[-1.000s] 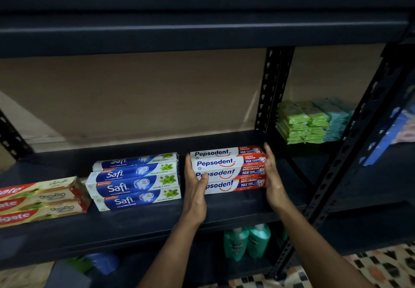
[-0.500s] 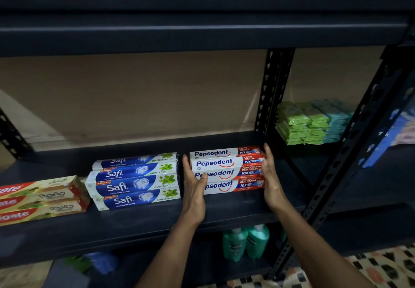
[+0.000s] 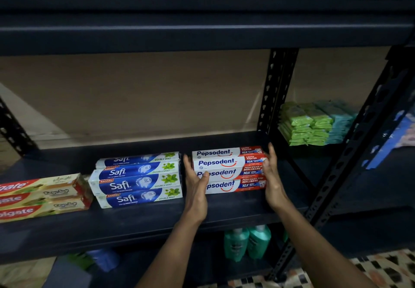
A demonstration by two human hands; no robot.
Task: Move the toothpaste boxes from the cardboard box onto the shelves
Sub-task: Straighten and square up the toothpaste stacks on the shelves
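- We see the left hand point(image 3: 197, 190) flat against the left end of the Pepsodent boxes point(image 3: 226, 172), fingers straight and pointing up, thumb lying over the front face of the 3rd box; nothing is gripped.
- We see the right hand point(image 3: 272, 181) flat against the right end of the same stack, fingers straight, thumb touching the front edge; it presses and does not clasp.
- 4 Pepsodent faces show, stacked lengthwise on the dark shelf point(image 3: 134, 222), close to the shelf's right end by the perforated upright post point(image 3: 276, 89).
- Safi boxes point(image 3: 139, 181) sit just left of the left hand, 4 faces visible, on the same shelf.
- Colgate boxes point(image 3: 38, 197) lie further left, 3 visible, cut off by the frame edge.
- Green packs point(image 3: 306, 128) and teal packs point(image 3: 340, 123) are stacked in the next bay on the right.
- 2 green bottles point(image 3: 247, 242) stand on the shelf below, under the Pepsodent stack.
- A patterned floor point(image 3: 381, 269) shows bottom right.
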